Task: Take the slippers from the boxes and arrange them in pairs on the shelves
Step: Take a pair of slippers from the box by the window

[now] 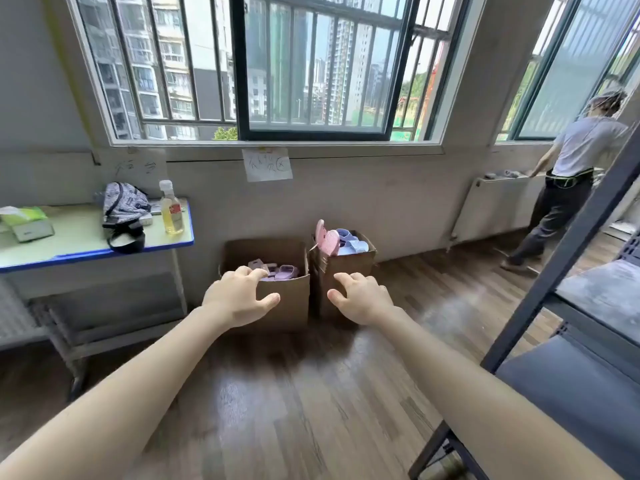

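1. The dark grey metal shelves (602,296) stand close on my right. If I turn with my arms full, I could clip the slanting post.
2. The taller brown cardboard box (349,271) is heaped, and a careless tug might tip it against the lower brown cardboard box (287,306).
3. The pink moulded slippers (328,241) stand on end on top and could spill. The lilac moulded slippers (285,271) lie deep in the lower box.
4. My left hand (239,296) and right hand (363,299) are spread, fingers loosely bent, holding nothing. Grabbing hastily risks mismatched pairs.

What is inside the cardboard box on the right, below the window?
The right box is heaped above its rim: two pink slippers stand on edge at its left, pale blue slippers lie beside them. Whatever lies deeper is hidden by the cardboard walls.
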